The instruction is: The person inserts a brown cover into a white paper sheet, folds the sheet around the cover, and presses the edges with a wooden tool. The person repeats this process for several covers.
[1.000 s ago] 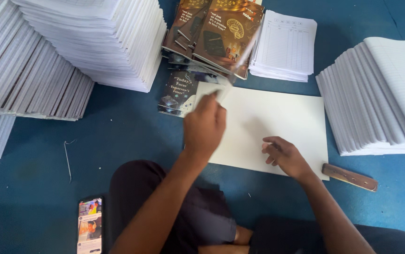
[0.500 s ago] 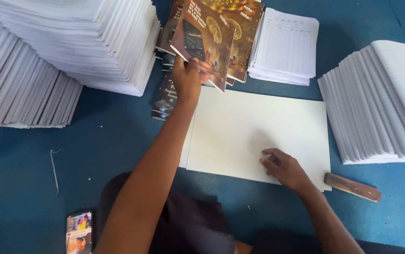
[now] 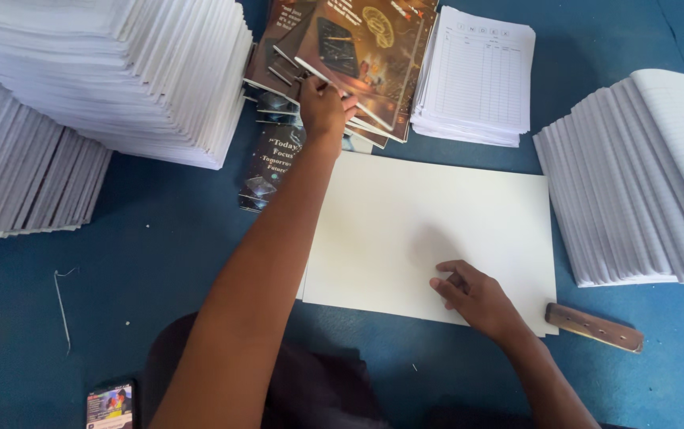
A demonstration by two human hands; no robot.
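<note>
My left hand (image 3: 324, 105) reaches far forward and grips the near edge of a dark printed cover (image 3: 366, 56) on top of a fanned pile of such covers, lifting it a little. My right hand (image 3: 475, 295) rests flat, fingers slightly spread, on a large blank cream sheet (image 3: 405, 214) lying on the blue floor in front of me. Another dark cover (image 3: 272, 163) lies flat under my left forearm, left of the sheet.
Tall stacks of white page bundles (image 3: 111, 71) stand at the left, with more ruled bundles (image 3: 644, 183) at the right. A pile of printed forms (image 3: 478, 75) sits behind the sheet. A brown wooden stick (image 3: 594, 326) lies right of my right hand. A phone (image 3: 110, 405) lies near my knee.
My left hand has gone from the sheet's left edge forward to the cover pile and taken hold of the top cover. My right hand stays on the sheet.
</note>
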